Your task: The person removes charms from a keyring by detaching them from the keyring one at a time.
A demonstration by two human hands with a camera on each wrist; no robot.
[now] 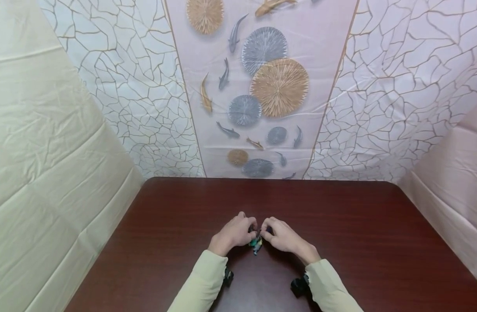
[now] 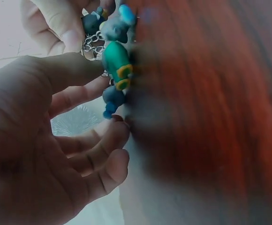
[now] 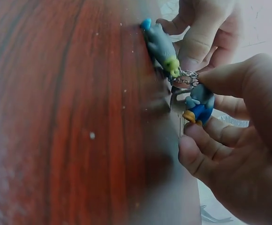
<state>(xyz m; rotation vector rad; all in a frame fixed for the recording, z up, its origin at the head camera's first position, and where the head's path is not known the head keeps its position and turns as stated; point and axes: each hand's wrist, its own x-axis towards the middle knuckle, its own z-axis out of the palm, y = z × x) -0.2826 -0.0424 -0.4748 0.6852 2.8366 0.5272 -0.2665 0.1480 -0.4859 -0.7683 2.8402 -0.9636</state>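
Above the tabletop, a keychain with several small rubbery figures (image 1: 256, 245) hangs between both hands. My left hand (image 1: 235, 233) pinches it by thumb and index finger, beside a green figure with yellow feet (image 2: 116, 58) in the left wrist view. My right hand (image 1: 284, 236) pinches the silver chain (image 3: 188, 77) next to a grey figure in blue (image 3: 201, 111). Another grey figure with a blue tip (image 3: 163, 44) dangles closer to the left hand. A dark blue piece (image 2: 112, 96) hangs below the green figure. Fingers partly hide the chain's links.
The dark red-brown wooden table (image 1: 176, 208) stretches around the hands. A patterned cloth (image 1: 277, 86) with fish and round motifs hangs behind its far edge. Pale cloth (image 1: 66, 151) drapes at the left and right. Small dark wrist cameras (image 1: 299, 287) sit by the sleeves.
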